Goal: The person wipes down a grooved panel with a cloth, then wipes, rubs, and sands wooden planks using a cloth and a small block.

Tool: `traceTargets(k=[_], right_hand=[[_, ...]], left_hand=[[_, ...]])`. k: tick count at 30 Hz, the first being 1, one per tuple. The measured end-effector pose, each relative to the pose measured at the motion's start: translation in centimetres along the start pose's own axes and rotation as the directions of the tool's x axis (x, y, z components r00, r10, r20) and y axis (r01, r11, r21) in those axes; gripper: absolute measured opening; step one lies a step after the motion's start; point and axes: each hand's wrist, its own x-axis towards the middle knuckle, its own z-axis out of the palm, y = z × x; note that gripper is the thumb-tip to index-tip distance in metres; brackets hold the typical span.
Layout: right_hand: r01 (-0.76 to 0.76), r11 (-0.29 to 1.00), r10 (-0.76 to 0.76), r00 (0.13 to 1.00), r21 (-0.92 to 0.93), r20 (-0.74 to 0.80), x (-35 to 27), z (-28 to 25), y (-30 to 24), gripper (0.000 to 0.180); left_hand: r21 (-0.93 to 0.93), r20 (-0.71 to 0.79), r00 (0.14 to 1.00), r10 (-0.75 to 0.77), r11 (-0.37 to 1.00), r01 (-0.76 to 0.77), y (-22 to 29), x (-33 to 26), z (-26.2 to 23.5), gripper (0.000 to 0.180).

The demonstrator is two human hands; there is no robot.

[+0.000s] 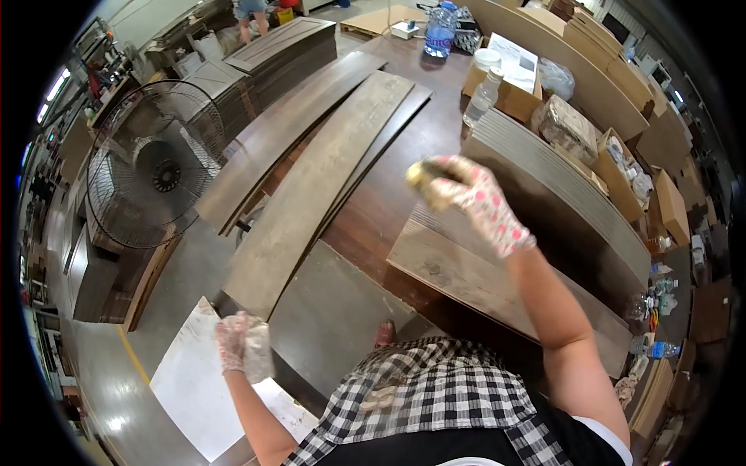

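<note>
My left hand (231, 342), in a patterned glove, is closed around a whitish cloth (259, 351) beside the near end of a long grey-brown plank (322, 182). Whether it also touches the plank cannot be made out. My right hand (474, 198), in a white glove with pink spots, is raised over the table and closed on a crumpled yellow-brown wad (427, 185), blurred by motion. Darker planks (381, 151) lie under the long one, and another curved-looking plank (287, 144) lies to its left. Below my right hand is a stack of grey-brown boards (482, 272).
A large wire fan (165, 175) stands at the left. A white board (194, 380) lies below my left hand. Ribbed panels (559, 186), a clear bottle (483, 97), a blue-tinted water bottle (440, 31) and open cartons (622, 175) line the right. A person (249, 19) stands far back.
</note>
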Motion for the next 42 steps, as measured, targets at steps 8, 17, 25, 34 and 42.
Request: traceTargets(k=[8,17,25,34,42], right_hand=[[-0.016,0.461,-0.004,1.0,-0.887,-0.021,4.2,-3.0,2.4,0.06],[-0.036,0.353,0.155,0.988,-0.935,0.021,4.8,-4.3,1.8,0.052],[-0.035,0.767,-0.222,0.922,-0.641,-0.316,-4.5,-10.9,2.8,0.05],[0.089,0.973,-0.203,0.767,-0.212,-0.609,-17.2,-10.3,8.2,0.039],[0.222,0.97,-0.23,0.696,-0.101,-0.681,-18.1,-10.8,7.7,0.056]], left_hand=[[-0.21,-0.189,0.962,0.199,0.949,-0.237,15.6,3.2,-6.0,0.023],[-0.609,0.042,0.981,0.191,0.783,-0.126,25.9,4.4,-4.2,0.018],[-0.56,-0.274,0.863,0.424,0.659,-0.502,33.3,5.5,-2.1,0.019],[0.125,-0.117,0.456,0.882,0.469,-0.874,45.3,6.8,7.1,0.013],[-0.303,-0.234,0.867,0.441,0.814,-0.496,40.2,15.3,-0.7,0.011]])
